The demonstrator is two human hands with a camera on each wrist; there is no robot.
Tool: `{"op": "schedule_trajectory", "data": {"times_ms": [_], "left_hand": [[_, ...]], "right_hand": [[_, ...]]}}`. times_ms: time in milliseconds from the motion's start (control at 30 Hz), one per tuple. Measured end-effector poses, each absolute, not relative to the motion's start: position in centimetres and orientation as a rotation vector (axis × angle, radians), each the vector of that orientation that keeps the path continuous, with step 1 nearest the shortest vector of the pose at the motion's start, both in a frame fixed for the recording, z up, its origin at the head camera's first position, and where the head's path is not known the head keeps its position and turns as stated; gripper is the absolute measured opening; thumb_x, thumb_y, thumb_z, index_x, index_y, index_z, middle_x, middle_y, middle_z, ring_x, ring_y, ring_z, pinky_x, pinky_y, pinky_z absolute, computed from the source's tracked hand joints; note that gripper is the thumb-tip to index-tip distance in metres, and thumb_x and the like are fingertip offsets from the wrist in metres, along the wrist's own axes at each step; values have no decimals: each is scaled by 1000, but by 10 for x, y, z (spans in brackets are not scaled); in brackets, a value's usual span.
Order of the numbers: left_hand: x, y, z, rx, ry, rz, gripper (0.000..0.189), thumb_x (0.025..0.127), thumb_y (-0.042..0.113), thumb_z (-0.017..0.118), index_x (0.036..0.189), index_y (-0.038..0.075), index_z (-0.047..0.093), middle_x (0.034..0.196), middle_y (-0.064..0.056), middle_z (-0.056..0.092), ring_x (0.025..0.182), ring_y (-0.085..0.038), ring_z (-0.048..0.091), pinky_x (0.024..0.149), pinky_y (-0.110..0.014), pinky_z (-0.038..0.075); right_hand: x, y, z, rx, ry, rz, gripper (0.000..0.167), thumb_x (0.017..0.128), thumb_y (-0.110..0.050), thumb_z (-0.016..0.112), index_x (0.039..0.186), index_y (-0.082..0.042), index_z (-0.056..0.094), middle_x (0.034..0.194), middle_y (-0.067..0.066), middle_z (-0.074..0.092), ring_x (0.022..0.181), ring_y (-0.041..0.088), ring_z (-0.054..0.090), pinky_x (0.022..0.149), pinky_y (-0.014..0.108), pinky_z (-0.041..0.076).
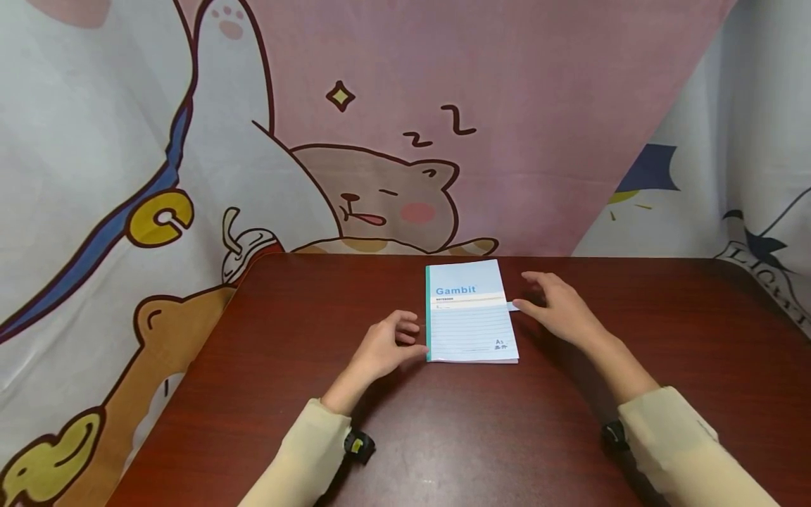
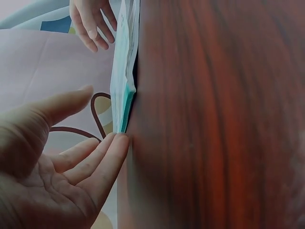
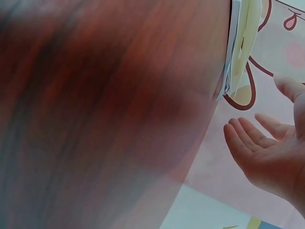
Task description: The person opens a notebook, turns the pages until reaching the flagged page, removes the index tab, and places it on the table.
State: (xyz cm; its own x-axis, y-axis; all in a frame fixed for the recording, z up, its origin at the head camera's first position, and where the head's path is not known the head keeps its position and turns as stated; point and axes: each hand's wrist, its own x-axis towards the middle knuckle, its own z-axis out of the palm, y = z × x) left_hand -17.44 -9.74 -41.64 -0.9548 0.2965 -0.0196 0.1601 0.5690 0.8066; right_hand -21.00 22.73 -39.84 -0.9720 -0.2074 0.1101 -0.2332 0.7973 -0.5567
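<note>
A closed light-blue notebook marked "Gambit", with a teal spine, lies flat on the dark red-brown table. From its right edge sticks a small pale tab. My left hand is beside the spine, fingers loosely bent and thumb tip right at the lower left corner. In the left wrist view, the fingertips are close to the spine's end. My right hand hovers past the right edge with its thumb tip by the tab. The right wrist view shows its fingers extended and apart from the pages.
The wooden table reaches back to a hanging cloth printed with cartoon animals, which also runs along the left side. Dark wrist devices sit at both cream sleeves.
</note>
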Motion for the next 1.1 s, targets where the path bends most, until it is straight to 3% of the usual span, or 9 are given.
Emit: {"op": "schedule_trajectory", "data": {"times_ms": [333, 667, 800, 933, 1100], "left_hand": [[-176, -92, -418, 416, 2633, 1315, 45, 86, 8, 77, 127, 1, 61, 121, -14, 70, 101, -28, 71, 77, -32, 58], [-177, -88, -420, 385, 2627, 1335, 44, 86, 7, 76, 127, 3, 60, 123, -14, 69, 97, -27, 71, 70, -26, 55], [-176, -87, -420, 369, 2632, 1329, 44, 87, 7, 75, 128, 4, 60, 130, -14, 66, 96, -26, 72, 68, -25, 54], [-176, -86, -420, 352, 2625, 1330, 44, 87, 7, 75, 129, 4, 60, 133, -14, 64, 96, -25, 71, 67, -25, 54], [-176, -85, -419, 335, 2620, 1320, 46, 88, 8, 75, 131, 5, 59, 136, -14, 62, 96, -24, 71, 67, -26, 53]], "right_hand": [[-212, 221, -399, 369, -2941, 959, 60, 95, -25, 67, 142, 7, 46, 141, 31, 48, 120, 46, 56, 98, 59, 48], [-213, 215, -400, 319, -2991, 974, 51, 96, -20, 66, 138, 6, 53, 138, 30, 55, 115, 42, 60, 97, 58, 47], [-213, 214, -401, 307, -3009, 1013, 47, 96, -18, 65, 136, 4, 56, 133, 28, 60, 100, 35, 64, 83, 45, 53], [-214, 212, -402, 302, -3029, 1083, 44, 97, -17, 64, 135, 4, 57, 125, 29, 65, 83, 24, 68, 66, 30, 46], [-215, 211, -405, 322, -3026, 1142, 40, 96, -13, 64, 132, 6, 59, 120, 30, 66, 82, 24, 74, 64, 27, 46]]}}
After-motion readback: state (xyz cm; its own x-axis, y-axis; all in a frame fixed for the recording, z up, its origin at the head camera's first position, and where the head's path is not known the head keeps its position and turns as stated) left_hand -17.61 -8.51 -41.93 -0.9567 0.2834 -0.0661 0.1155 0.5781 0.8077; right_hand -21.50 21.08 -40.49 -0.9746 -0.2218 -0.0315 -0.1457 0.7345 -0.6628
